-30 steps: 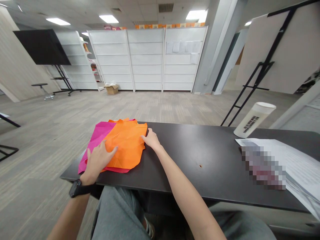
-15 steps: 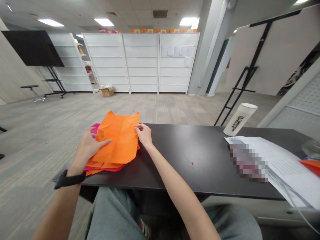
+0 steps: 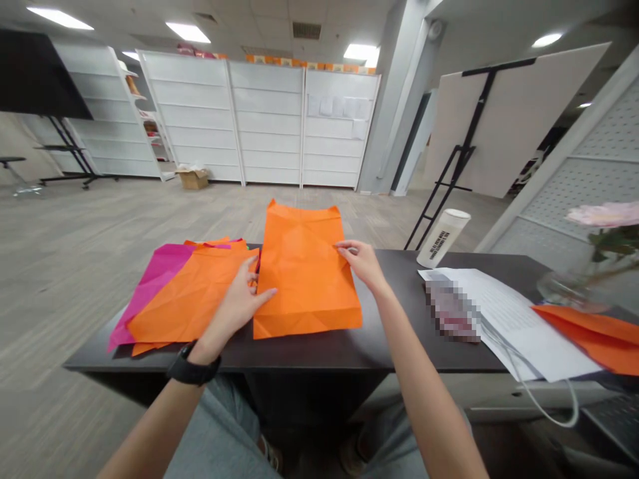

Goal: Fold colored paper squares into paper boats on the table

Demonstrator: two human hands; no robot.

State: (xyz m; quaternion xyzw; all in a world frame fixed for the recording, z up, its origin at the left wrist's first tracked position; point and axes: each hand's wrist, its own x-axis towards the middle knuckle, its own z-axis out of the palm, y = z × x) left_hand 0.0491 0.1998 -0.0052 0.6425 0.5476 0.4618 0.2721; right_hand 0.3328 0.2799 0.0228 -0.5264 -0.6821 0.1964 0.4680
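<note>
A creased orange sheet of paper sits in front of me over the dark desk, its top corners curling up. My right hand pinches its right edge between thumb and fingers. At the left edge is my left hand, a black band round the wrist. Its thumb reaches over the sheet while its fingers stay apart from the thumb, half curled beside the edge. To the left lies a loose pile of orange paper sheets, with a magenta sheet showing from under them.
The dark desk carries a white cylinder with black print, printed white pages, a blurred-out item, a white cable and a folded orange paper. A glass vase with a pink flower stands at the right.
The orange sheet has come off the pile to the right, with both hands moving along with it. The pile is now uncovered at the left. My view has turned slightly right.
</note>
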